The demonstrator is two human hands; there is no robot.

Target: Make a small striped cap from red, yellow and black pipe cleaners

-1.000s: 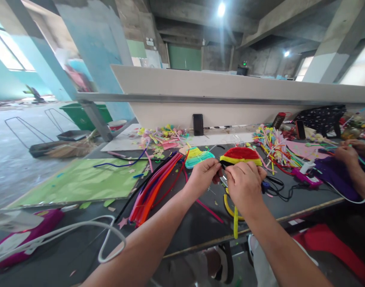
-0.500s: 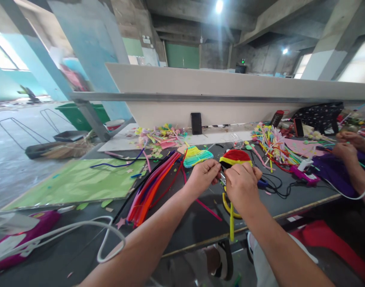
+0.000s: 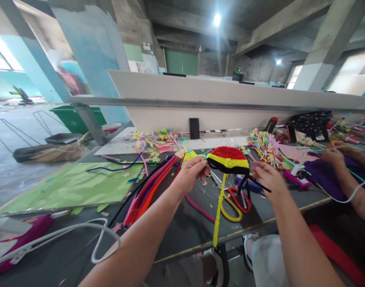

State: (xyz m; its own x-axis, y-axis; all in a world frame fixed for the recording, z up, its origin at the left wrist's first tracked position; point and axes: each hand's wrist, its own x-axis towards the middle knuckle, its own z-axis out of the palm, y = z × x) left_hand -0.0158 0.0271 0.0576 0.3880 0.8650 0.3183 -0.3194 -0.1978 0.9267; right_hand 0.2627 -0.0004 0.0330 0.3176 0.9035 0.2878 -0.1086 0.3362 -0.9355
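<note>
My left hand (image 3: pixel 192 173) pinches the left edge of a fuzzy pipe-cleaner piece (image 3: pixel 228 153), banded red, yellow and black, above the table. Black pipe-cleaner ends hang from its right side, one sticking out toward my right hand (image 3: pixel 267 177). That hand is slightly blurred, fingers apart, just right of the piece. A yellow pipe cleaner (image 3: pixel 218 219) hangs down below it. Under the piece lie scissors (image 3: pixel 234 214) with yellow and red handles, and a blue tool (image 3: pixel 254 185) partly hidden by black strands. Behind my left hand, a yellow and teal fuzzy piece (image 3: pixel 188 156) is mostly covered.
Bundled red, orange and purple pipe cleaners (image 3: pixel 150 191) lie left, near a green sheet (image 3: pixel 80 185). A magenta power strip (image 3: pixel 29 239) with white cable sits front left. A phone (image 3: pixel 194 128) leans at the back. Another person's hands (image 3: pixel 334 153) work at right.
My right hand has moved right, away from my left hand, and its fingers have spread. The red, yellow and black piece has lifted into fuller view, uncovering the scissors.
</note>
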